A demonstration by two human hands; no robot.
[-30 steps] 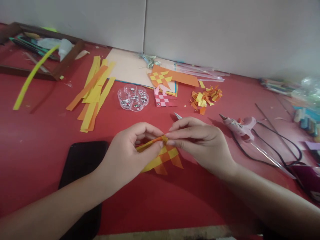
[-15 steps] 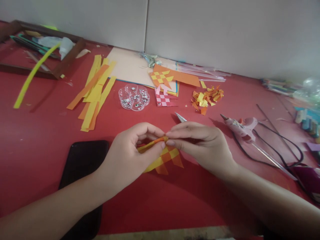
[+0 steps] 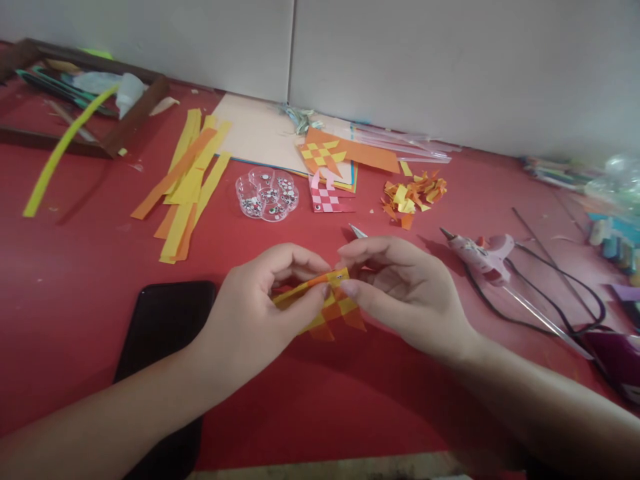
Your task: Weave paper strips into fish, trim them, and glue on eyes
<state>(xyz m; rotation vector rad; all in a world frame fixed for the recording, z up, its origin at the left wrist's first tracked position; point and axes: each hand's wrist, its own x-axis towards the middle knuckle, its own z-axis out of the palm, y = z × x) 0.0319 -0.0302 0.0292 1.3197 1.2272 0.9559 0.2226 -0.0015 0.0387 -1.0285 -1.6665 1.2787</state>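
A woven yellow and orange paper fish (image 3: 331, 311) is pinched between thumb and fingers of my left hand (image 3: 265, 293), above the red table. A small googly eye (image 3: 339, 276) shows near its upper right corner. My right hand (image 3: 405, 287) is beside that corner, its index finger raised away from the thumb. The thumb tip of that hand rests at the fish's edge, close to the eye. The left fingers hide part of the fish. Behind the right hand, a pointed metal tip (image 3: 357, 231) sticks out; the rest of that tool is covered.
Yellow and orange paper strips (image 3: 187, 193), a clear case of googly eyes (image 3: 267, 194), a pink woven fish (image 3: 326, 197), another orange-yellow woven piece (image 3: 323, 156) and paper scraps (image 3: 414, 197) lie beyond. Left is a black phone (image 3: 163, 320); right, a corded glue gun (image 3: 483, 257).
The index finger of my right hand has lifted and spread from its thumb, uncovering the googly eye on the paper fish. My left hand keeps its pinch.
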